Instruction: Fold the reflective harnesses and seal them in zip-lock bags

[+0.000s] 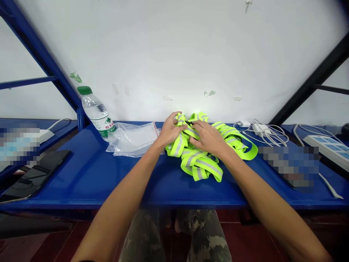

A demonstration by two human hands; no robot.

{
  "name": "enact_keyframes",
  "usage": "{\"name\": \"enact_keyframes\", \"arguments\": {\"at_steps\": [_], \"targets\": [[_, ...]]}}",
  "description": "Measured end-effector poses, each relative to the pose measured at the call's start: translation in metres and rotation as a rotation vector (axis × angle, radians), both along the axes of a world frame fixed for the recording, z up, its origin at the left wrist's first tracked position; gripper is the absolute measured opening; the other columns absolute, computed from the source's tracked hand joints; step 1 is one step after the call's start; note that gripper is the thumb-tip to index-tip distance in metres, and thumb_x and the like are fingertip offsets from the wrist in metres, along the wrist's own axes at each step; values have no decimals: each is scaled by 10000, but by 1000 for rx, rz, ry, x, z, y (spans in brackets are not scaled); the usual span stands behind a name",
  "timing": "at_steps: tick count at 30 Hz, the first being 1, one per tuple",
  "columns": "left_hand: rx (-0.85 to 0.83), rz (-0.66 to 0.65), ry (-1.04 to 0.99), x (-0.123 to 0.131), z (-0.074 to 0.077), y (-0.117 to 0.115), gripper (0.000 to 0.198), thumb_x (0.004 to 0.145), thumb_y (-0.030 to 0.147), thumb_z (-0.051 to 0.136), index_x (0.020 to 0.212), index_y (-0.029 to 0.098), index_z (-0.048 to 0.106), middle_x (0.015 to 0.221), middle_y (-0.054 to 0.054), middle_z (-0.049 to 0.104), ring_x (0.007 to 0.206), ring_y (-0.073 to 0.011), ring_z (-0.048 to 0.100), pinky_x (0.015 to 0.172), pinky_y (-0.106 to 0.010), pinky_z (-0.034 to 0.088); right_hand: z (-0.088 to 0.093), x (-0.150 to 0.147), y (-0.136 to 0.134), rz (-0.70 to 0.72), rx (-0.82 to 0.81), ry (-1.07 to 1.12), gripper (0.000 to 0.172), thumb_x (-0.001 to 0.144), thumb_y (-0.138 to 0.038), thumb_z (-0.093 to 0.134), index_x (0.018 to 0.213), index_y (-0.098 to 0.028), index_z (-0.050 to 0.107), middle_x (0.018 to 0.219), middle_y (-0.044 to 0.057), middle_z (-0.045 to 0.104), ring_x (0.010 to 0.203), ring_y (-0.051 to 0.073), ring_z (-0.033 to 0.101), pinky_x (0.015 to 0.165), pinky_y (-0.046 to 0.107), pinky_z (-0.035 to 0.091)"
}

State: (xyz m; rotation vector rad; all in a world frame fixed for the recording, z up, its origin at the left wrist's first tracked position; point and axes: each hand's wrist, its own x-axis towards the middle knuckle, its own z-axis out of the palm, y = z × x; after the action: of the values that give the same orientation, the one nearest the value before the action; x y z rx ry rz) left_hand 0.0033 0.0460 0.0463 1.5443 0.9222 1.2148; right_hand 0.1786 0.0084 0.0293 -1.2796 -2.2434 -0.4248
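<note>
A tangle of neon yellow straps with grey reflective stripes (203, 162) lies on the blue shelf (109, 178) near the wall. My left hand (170, 130) rests on the left part of the bundle, its fingers curled around a strap. My right hand (208, 136) lies on top of the middle of the bundle, fingers bent and pressing the straps down. The two hands almost touch at the fingertips.
A clear plastic zip bag (133, 138) lies left of the straps, beside a water bottle (96, 112) with a green cap. A dark phone (35, 174) sits at the left edge. White chargers and cables (261, 130) and a power strip (327, 145) lie on the right.
</note>
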Motion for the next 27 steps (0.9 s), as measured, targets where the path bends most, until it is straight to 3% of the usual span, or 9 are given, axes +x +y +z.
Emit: {"name": "enact_keyframes", "arguments": {"at_steps": [3,8,14,16,18,21,24,27], "targets": [[3,15,3,-2,-2,3,719,678,150,727,1349,166,471,829,-1,677,648,-126,625,593,-223,471,1,4,1,0,-40,25,330,846,-327,594,1121,-147,632,1138,159,678,1066,340,621,908,471,508],[-38,18,-7,-4,0,4,748,640,172,761,1336,162,486,817,-3,681,637,-138,630,588,-235,476,7,12,3,105,-141,75,338,840,-324,644,1136,-160,647,1135,142,695,1073,322,630,937,464,491],[-43,-17,61,-6,-1,6,814,663,236,761,1401,149,428,870,-36,688,682,-162,632,663,-288,513,14,20,5,109,-204,128,367,788,-349,682,1097,-152,685,1087,124,716,1013,309,654,872,426,500],[46,10,172,-7,-2,5,793,721,270,716,1437,154,397,973,-78,690,791,-196,643,759,-340,524,15,22,5,89,-231,125,363,788,-368,673,1079,-151,690,1053,122,719,963,297,661,832,409,500],[256,61,320,-7,-1,2,780,741,270,684,1455,169,386,1174,-129,648,1014,-251,615,915,-405,490,16,23,5,50,-273,107,349,801,-369,648,1076,-156,680,999,113,722,897,285,664,783,393,494],[565,-9,567,-7,3,-6,818,686,201,677,1456,214,402,1422,-136,505,1317,-316,431,1118,-478,330,15,21,4,52,-306,123,410,804,-348,630,1165,-155,603,1047,120,709,924,291,662,777,387,488],[543,-181,801,-10,5,-10,811,662,163,658,1440,223,439,1394,-137,533,1346,-357,405,1127,-527,293,12,16,1,173,-321,208,527,775,-314,657,1256,-175,491,1178,127,678,1050,294,651,840,391,493],[459,-219,862,-15,5,-8,752,692,194,662,1419,210,470,1262,-135,617,1266,-367,485,1074,-525,348,11,12,-2,230,-357,240,585,760,-311,683,1280,-196,442,1187,118,674,1073,289,651,838,386,498]]}}
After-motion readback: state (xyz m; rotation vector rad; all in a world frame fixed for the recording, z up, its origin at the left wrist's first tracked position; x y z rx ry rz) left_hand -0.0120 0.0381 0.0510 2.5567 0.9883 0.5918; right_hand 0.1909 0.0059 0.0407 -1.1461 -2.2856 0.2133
